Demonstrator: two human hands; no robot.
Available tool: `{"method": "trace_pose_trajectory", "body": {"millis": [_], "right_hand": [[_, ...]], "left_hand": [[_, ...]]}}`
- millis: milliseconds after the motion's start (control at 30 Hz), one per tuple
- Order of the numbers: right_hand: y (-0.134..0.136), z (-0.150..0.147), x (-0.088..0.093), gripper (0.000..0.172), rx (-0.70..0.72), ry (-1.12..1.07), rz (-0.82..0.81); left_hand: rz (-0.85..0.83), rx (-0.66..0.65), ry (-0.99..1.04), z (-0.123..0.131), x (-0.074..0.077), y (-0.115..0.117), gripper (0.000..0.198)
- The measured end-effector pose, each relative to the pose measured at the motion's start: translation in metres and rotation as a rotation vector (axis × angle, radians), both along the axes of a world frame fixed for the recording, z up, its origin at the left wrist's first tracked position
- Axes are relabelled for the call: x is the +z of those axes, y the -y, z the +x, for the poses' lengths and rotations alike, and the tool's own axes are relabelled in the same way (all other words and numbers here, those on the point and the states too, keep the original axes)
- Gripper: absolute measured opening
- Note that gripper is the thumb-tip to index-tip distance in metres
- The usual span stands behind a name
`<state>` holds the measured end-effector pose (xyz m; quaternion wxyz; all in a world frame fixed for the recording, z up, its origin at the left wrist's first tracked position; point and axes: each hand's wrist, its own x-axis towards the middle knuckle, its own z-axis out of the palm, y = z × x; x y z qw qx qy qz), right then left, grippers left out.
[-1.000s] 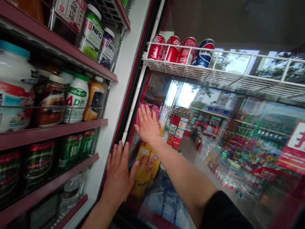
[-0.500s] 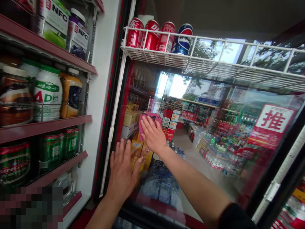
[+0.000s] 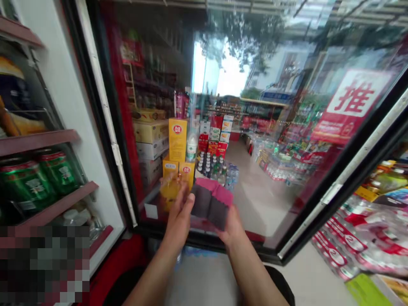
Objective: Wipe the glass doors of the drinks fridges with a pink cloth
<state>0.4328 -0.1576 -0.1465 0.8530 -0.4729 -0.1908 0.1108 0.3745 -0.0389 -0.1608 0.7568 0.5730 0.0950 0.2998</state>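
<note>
A folded pink and dark grey cloth (image 3: pixel 210 204) is held between my two hands, low in front of the glass door (image 3: pixel 255 204). My left hand (image 3: pixel 181 212) grips its left edge, with the thumb on the near side and the fingers partly blurred. At the cloth's right edge, my right hand (image 3: pixel 232 227) has hold of it, its fingertips mostly hidden behind. The grey side of the cloth faces me and the pink shows along the top. Near the upper right of the glass sits a red and white sticker (image 3: pixel 352 100).
Fridge shelves (image 3: pixel 54 208) with green cans (image 3: pixel 59 170) stand to the left. A black door frame (image 3: pixel 306 216) with a white strip edges the glass. Shrink-wrapped bottles (image 3: pixel 376 229) are piled at the right. Yellow boxes (image 3: pixel 177 138) show through the glass.
My right hand has brought the cloth down off the glass, and my left hand has come to its left edge. The view has tilted down, leaving the rack's cans out of sight.
</note>
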Motion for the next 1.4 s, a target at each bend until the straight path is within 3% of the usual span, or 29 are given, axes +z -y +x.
{"method": "trace_pose_trajectory", "body": {"millis": [67, 133, 300, 433, 533, 600, 800, 900, 1000, 1100, 1233, 1300, 1400], "right_hand": [[0.018, -0.014, -0.028, 0.048, 0.205, -0.248, 0.085], [0.034, -0.025, -0.051, 0.05, 0.293, -0.381, 0.12], [0.064, -0.038, -0.088, 0.042, 0.372, -0.524, 0.086], [0.079, -0.046, -0.111, 0.043, 0.322, -0.62, 0.099], [0.085, -0.057, -0.127, 0.042, 0.233, -0.704, 0.064], [0.084, -0.065, -0.138, 0.044, 0.175, -0.764, 0.02], [0.07, -0.087, -0.161, 0.055, 0.022, -0.867, -0.066], [0.073, -0.091, -0.165, 0.065, 0.058, -0.823, -0.093], [0.085, -0.093, -0.162, 0.073, 0.154, -0.641, -0.182], [0.095, -0.098, -0.158, 0.086, 0.186, -0.387, -0.385], [0.095, -0.107, -0.154, 0.11, 0.088, -0.026, -0.683], [0.094, -0.11, -0.156, 0.108, 0.033, 0.102, -0.74], [0.097, -0.11, -0.159, 0.076, -0.031, 0.079, -0.695]], "left_hand": [[-0.058, -0.095, -0.086, -0.009, -0.016, 0.008, 0.069], [-0.078, -0.17, -0.167, -0.018, -0.033, 0.016, 0.062], [-0.084, -0.124, -0.28, -0.036, -0.077, 0.03, 0.051], [-0.02, -0.069, -0.347, -0.044, -0.101, 0.034, 0.045], [0.08, 0.042, -0.379, -0.055, -0.105, 0.042, 0.041], [0.157, 0.051, -0.398, -0.064, -0.103, 0.053, 0.038], [0.238, -0.222, -0.432, -0.077, -0.1, 0.09, 0.036], [0.139, -0.242, -0.48, -0.073, -0.113, 0.083, 0.028], [-0.015, -0.235, -0.513, -0.069, -0.126, 0.07, 0.034], [-0.146, -0.212, -0.521, -0.069, -0.129, 0.064, 0.041], [-0.226, -0.156, -0.505, -0.069, -0.126, 0.065, 0.043], [-0.235, -0.127, -0.493, -0.069, -0.126, 0.064, 0.041], [-0.238, -0.12, -0.484, -0.068, -0.124, 0.06, 0.041]]}}
